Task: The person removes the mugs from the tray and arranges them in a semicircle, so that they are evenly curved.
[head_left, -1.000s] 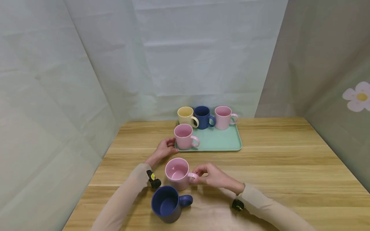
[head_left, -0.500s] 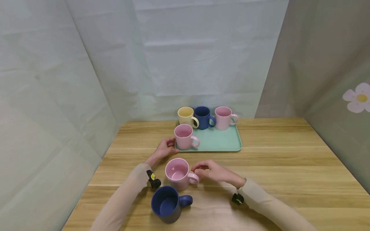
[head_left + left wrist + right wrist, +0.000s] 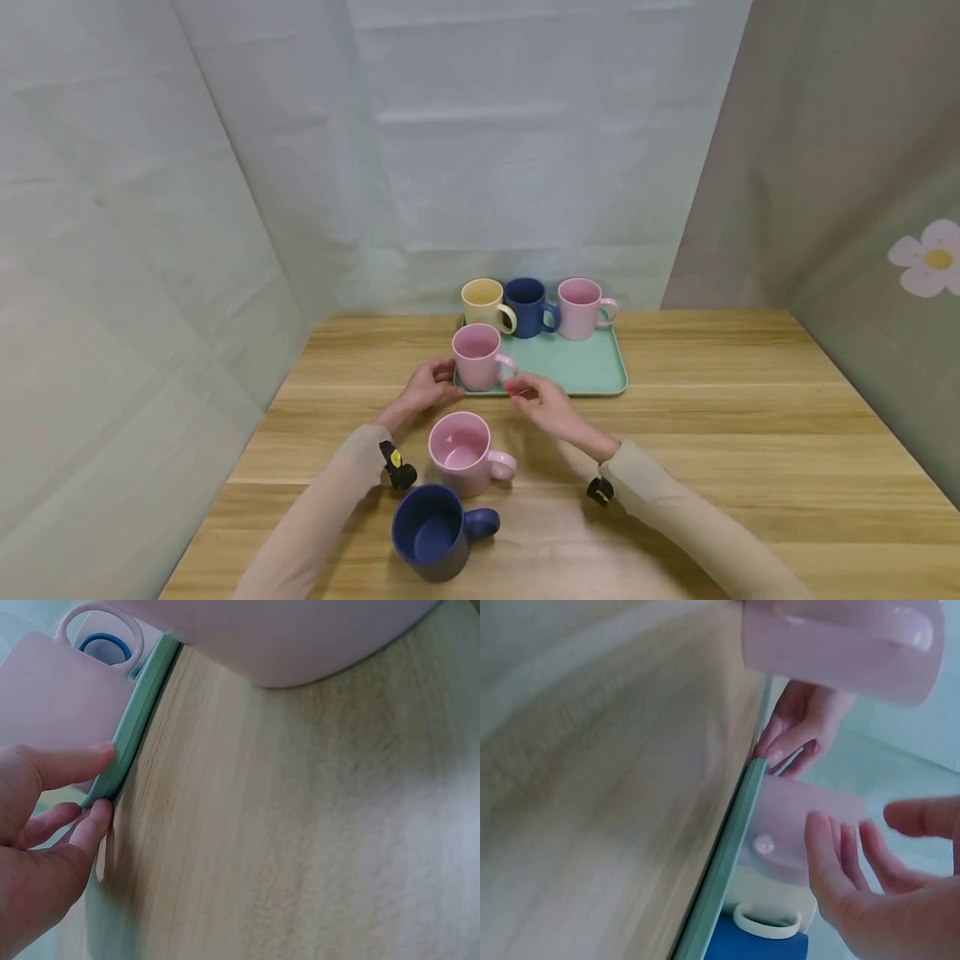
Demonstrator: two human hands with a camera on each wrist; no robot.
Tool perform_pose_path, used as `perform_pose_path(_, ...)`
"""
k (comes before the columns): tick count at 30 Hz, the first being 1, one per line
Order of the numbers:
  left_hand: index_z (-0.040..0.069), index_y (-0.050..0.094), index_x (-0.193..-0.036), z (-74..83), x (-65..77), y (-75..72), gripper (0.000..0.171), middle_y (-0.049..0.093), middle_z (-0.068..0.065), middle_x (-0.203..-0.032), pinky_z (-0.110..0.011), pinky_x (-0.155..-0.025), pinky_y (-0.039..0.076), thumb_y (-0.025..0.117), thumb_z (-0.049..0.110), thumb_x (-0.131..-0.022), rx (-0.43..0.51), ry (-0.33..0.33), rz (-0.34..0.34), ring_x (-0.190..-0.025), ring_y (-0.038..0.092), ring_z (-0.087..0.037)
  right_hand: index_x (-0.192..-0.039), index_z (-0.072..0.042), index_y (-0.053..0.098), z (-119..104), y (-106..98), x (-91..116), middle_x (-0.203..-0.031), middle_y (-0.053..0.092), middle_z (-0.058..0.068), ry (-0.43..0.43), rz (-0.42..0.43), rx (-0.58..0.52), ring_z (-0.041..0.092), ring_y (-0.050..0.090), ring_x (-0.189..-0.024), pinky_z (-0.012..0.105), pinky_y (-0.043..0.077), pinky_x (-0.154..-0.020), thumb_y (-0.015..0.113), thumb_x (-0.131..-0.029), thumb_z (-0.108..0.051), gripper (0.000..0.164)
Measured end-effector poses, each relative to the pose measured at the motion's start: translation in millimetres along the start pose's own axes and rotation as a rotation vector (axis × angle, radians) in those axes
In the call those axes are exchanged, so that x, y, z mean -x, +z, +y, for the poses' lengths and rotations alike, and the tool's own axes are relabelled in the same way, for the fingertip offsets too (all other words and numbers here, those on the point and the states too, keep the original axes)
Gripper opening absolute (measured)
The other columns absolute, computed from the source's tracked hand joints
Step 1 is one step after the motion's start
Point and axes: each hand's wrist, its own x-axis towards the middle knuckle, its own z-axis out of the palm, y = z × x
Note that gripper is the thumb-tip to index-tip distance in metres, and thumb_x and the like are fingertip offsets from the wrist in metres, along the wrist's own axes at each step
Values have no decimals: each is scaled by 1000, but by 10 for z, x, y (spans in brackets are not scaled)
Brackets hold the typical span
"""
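My left hand [image 3: 429,385] holds the front left corner of the mint-green tray [image 3: 581,371]. In the left wrist view the thumb lies over the rim and fingertips sit at its underside. A pink mug [image 3: 477,367] stands upright at that corner, handle to the right. Near this handle is my right hand [image 3: 551,408], its fingers loosely bent and parted. The right wrist view shows the right hand's fingers [image 3: 825,851] apart, with nothing between them. In front of the tray, a second pink mug [image 3: 462,467] stands on the table between my forearms.
Nearest me on the table is a dark blue mug [image 3: 435,542]. Along the tray's back stand a yellow mug [image 3: 480,312], a blue mug [image 3: 525,312] and a pink mug [image 3: 579,312]. Hanging cloth [image 3: 525,167] rises behind the table [image 3: 750,442].
My right hand has released the front pink mug's handle and moved forward to the pink mug on the tray. The left hand has stayed at the tray corner.
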Motion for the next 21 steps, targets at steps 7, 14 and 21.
perform_pose_path(7,-12,39,-138,6,-7,4,64,47,-33,-139,-45,-110,43,67,-9,-81,0,4,-8,-129,48,-43,-116,1,60,68,27,-145,-108,67,22,23,236,29,34,64,-98,44,55,-88,55,-88,4,29)
perform_pose_path(14,-11,39,-138,10,-8,8,64,47,-32,-139,-45,-110,44,67,-9,-81,0,-1,1,-128,48,-43,-119,1,60,147,55,-275,-112,65,20,62,327,33,33,62,-102,43,57,-89,59,-87,3,32)
perform_pose_path(21,-11,40,-138,-11,-15,3,64,47,-31,-140,-45,-109,45,67,-9,-81,-8,-1,0,-128,48,-42,-120,5,59,213,95,-367,-115,65,23,76,277,45,36,62,-108,50,53,-96,59,-89,3,32)
